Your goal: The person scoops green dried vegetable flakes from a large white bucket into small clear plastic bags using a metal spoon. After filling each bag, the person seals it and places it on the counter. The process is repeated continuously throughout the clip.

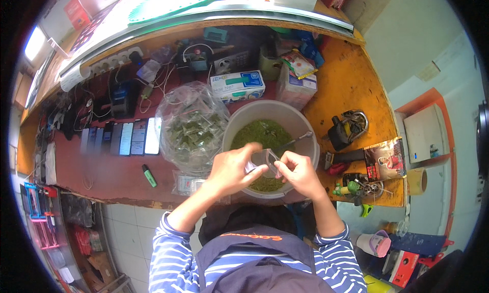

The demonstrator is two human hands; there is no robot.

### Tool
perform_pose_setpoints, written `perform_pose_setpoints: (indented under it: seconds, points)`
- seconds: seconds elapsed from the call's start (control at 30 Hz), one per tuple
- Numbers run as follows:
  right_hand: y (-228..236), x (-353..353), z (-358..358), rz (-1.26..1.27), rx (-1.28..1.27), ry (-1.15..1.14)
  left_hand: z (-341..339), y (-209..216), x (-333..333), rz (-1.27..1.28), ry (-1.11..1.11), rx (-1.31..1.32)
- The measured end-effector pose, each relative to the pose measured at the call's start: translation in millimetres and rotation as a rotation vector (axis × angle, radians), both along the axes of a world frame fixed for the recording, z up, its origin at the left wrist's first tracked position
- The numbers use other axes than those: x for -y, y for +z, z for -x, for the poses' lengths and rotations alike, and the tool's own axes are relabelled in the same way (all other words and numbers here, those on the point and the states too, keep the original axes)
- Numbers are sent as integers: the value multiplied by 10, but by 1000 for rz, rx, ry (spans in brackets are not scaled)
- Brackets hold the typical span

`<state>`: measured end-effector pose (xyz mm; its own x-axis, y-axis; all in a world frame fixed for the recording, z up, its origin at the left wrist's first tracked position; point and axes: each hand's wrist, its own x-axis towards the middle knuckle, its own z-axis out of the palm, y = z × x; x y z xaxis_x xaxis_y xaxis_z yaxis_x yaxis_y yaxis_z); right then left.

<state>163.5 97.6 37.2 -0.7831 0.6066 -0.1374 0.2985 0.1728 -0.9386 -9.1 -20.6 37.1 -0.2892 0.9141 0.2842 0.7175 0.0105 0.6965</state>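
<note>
Over a white bucket (311,155) my two hands hold a small clear plastic bag (266,160). The thumb and fingers of my left hand (235,168) are on its left side, with the fingertips slightly blurred. On the other side, my right hand (298,171) pinches its edge. Chopped dry green herb (254,132) lies in the bucket beneath, and a metal spoon (299,138) rests there with its handle toward the right rim. Left of the bucket sits a big clear plastic bag (173,104) with many small packets of green herb (196,132) in it.
Several phones (126,139) lie in a row at the left, with a green highlighter (149,176) nearer me. Behind the bucket stand a white-and-blue box (237,86) and another carton (296,89). A padlock (348,131) and keys (374,187) lie on the right.
</note>
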Motion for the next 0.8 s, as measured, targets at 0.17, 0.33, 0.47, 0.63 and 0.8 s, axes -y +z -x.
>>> perform_pose_setpoints:
  seconds: [0.17, 0.33, 0.47, 0.63, 0.8]
  points:
    - [19, -141, -123, 159, -127, 33, 224, -180, -66, 65, -183, -155]
    - [202, -41, -78, -275, 66, 75, 41, -159, -160, -146, -153, -183]
    - [196, 8, 44, -407, 51, -56, -81, -195, -190, -231, -70, -214]
    - [-469, -410, 142, -1220, 217, 107, 161, -148, -132, -279, 124, -247]
    - [-500, -332, 111, -998, 449, 261, 331, -69, -3, -267, 178, -140]
